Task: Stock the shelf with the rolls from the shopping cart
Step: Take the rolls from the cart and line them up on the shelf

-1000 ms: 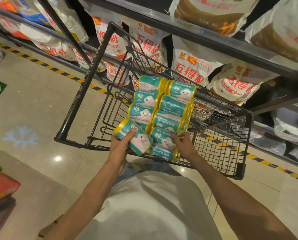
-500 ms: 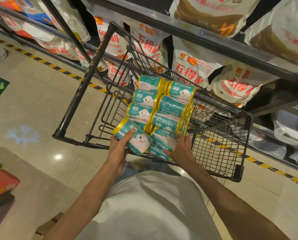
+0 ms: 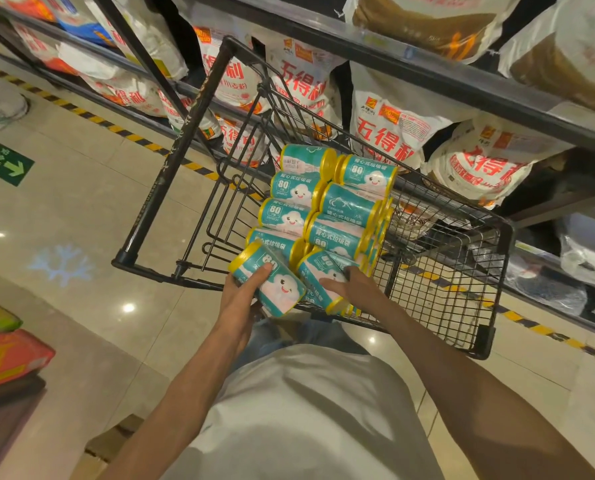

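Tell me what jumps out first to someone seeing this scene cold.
The stack of teal rolls with yellow ends, piled in the black wire shopping cart, grabs the eye first. At its near end the left hand holds one roll while the right hand grips another roll. Behind the cart, white sacks with red lettering crowd the shelf.

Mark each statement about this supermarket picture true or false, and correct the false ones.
1. The left hand grips a teal roll. True.
2. The shopping cart is red plastic. False: it is black wire.
3. The right hand rests on another roll in the cart. True.
4. The rolls have blue ends. False: the ends are yellow.
5. The shelf behind the cart holds white bags with red print. True.
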